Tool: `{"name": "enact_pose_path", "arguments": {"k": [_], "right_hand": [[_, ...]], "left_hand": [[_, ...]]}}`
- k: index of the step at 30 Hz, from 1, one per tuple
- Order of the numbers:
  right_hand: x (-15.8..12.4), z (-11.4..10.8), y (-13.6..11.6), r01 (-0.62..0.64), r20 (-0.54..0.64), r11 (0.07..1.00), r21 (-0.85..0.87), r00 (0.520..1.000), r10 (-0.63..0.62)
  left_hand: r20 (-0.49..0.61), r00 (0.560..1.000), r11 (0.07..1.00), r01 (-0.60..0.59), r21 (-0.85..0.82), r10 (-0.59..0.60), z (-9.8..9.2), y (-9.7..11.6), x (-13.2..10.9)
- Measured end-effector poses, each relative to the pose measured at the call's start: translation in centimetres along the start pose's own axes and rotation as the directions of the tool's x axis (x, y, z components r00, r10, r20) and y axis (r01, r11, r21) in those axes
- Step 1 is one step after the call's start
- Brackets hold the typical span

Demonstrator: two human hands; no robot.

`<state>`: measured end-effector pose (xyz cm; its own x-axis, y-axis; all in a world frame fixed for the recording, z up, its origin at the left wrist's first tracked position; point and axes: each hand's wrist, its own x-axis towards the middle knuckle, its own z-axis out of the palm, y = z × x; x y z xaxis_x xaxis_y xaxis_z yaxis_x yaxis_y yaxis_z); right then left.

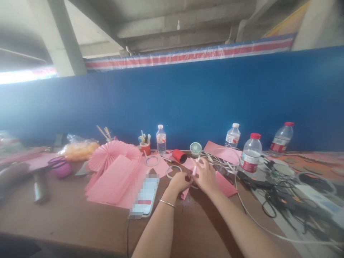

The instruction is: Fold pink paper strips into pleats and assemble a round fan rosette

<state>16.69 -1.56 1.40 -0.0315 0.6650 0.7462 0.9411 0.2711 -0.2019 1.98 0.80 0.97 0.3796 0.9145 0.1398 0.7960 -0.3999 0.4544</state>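
My left hand (180, 182) is closed in a pinch over the brown table, a silver bangle on its wrist. What its fingertips hold is too small to make out. A small piece of pink paper (185, 194) shows just below them. Close by on the right, my right hand (206, 176) has its fingers curled around a slim white strip (195, 167), whose kind I cannot tell. Folded pink paper (225, 184) lies partly behind the right hand. Just past the left hand is a pale ring (173, 172), like a roll of tape.
A phone (146, 197) with a cable lies left of my arms, beside stacked pink paper (113, 182) and pleated fans. Behind are a red can (179, 156), a small fan (195, 148) and a water bottle (161, 140). Cables and larger bottles (251, 154) crowd the right.
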Motion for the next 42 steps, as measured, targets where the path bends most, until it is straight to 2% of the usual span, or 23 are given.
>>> {"name": "enact_pose_path", "arguments": {"k": [3, 5, 8, 12, 14, 16, 17, 19, 22, 25, 28, 32, 36, 39, 42], "right_hand": [[0.5, -0.9, -0.3, -0.074, -0.152, 0.997, 0.023, 0.985, 0.077], [0.6, -1.1, -0.3, -0.082, -0.202, 0.995, 0.05, 0.975, 0.09], [0.5, -0.9, -0.4, -0.085, -0.207, 0.993, 0.08, 0.973, 0.1], [0.2, -0.5, -0.3, -0.112, -0.191, 0.984, 0.141, 0.972, 0.138], [0.2, -0.4, -0.1, -0.084, -0.212, 0.976, 0.203, 0.969, 0.128], [0.3, -0.3, 0.2, -0.046, -0.238, 0.963, 0.265, 0.965, 0.111], [0.3, -0.3, 0.2, -0.032, -0.247, 0.956, 0.292, 0.963, 0.108], [0.3, -0.2, 0.3, -0.019, -0.253, 0.943, 0.333, 0.961, 0.108], [0.1, -0.2, 0.1, -0.03, -0.219, 0.927, 0.373, 0.968, 0.119], [0.0, -0.1, -0.4, -0.078, -0.166, 0.91, 0.408, 0.973, 0.158], [0.0, 0.0, -0.7, -0.119, -0.144, 0.896, 0.428, 0.97, 0.198], [0.1, 0.4, -0.6, -0.141, -0.124, 0.872, 0.469, 0.967, 0.223], [-0.1, 0.7, -0.6, -0.199, 0.011, 0.793, 0.576, 0.972, 0.236], [-0.2, 0.2, -0.8, -0.259, 0.128, 0.731, 0.631, 0.965, 0.231], [-0.1, -0.3, -1.0, -0.317, 0.168, 0.685, 0.656, 0.946, 0.278]], "left_hand": [[-0.022, 0.997, 0.998, 0.068, 0.017, -0.068, -0.1, 0.5, -0.2], [-0.009, 0.996, 0.996, 0.088, 0.021, -0.088, -0.1, 0.8, -0.4], [0.003, 0.994, 0.994, 0.108, 0.029, -0.108, -0.1, 1.0, -0.4], [-0.065, 0.991, 0.994, 0.113, -0.014, -0.113, 0.2, 0.8, -0.1], [-0.121, 0.985, 0.988, 0.107, -0.113, -0.12, 0.1, 0.7, 0.2], [-0.153, 0.971, 0.945, 0.133, -0.297, -0.185, 0.0, 0.6, 0.5], [-0.148, 0.96, 0.894, 0.157, -0.42, -0.238, -0.1, 0.5, 0.6], [-0.092, 0.938, 0.724, 0.194, -0.662, -0.335, -0.3, 0.4, 0.9], [-0.011, 0.927, 0.471, 0.18, -0.864, -0.375, -0.4, 0.3, 1.0], [0.015, 0.943, 0.374, 0.146, -0.916, -0.332, -0.4, 0.4, 0.9], [0.006, 0.956, 0.339, 0.11, -0.935, -0.293, -0.3, 0.7, 0.9], [-0.032, 0.937, 0.313, 0.083, -0.946, -0.348, -0.3, 0.9, 1.0], [0.005, 0.926, 0.301, 0.128, -0.945, -0.378, 0.1, 0.5, 1.3], [0.081, 0.941, 0.279, 0.179, -0.944, -0.33, 0.6, 0.4, 1.5], [0.102, 0.966, 0.321, 0.177, -0.93, -0.238, 0.8, 0.7, 1.5]]}}
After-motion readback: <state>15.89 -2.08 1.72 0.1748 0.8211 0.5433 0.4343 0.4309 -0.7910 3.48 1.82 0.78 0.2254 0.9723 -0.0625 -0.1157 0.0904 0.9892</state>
